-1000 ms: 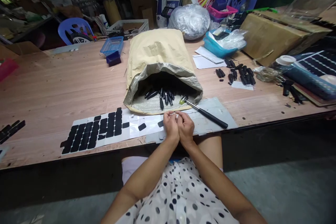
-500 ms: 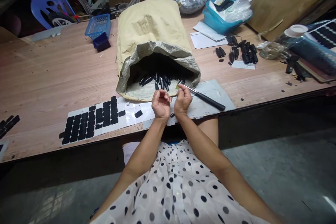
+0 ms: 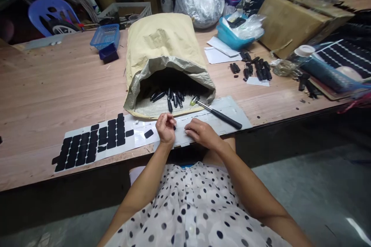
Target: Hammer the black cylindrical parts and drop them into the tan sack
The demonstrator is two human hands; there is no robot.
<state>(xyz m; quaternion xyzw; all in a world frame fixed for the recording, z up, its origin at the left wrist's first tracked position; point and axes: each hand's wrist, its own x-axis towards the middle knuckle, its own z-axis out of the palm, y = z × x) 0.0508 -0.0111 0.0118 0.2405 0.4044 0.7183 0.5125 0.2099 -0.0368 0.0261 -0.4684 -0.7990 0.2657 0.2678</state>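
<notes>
My left hand (image 3: 165, 129) is closed, palm turned up, just in front of the sack's mouth. The dark end of a small black piece (image 3: 174, 127) shows at its fingers; most of it is hidden. My right hand (image 3: 201, 132) reaches low over the grey board (image 3: 223, 109), thumb and fingers drawn together at its surface. Whatever those fingertips hold, if anything, is hidden. Between the sack and the board lies a hammer (image 3: 222, 117), its black handle toward the right. Inside the open yellow sack (image 3: 164, 34) are several black, slender parts (image 3: 175, 98).
Left of my hands lies a sheet of black stickers (image 3: 84, 146), with a loose black sticker (image 3: 148, 134) nearby. A blue basket (image 3: 106, 35) is at the back left. Black parts (image 3: 262, 69) are piled on the right, before a turquoise basin (image 3: 234, 34) and a cardboard box (image 3: 292, 21).
My hands have moved apart. The right hand has turned over and come down toward the board, where a small black piece lay. The left remains curled; the view has shifted.
</notes>
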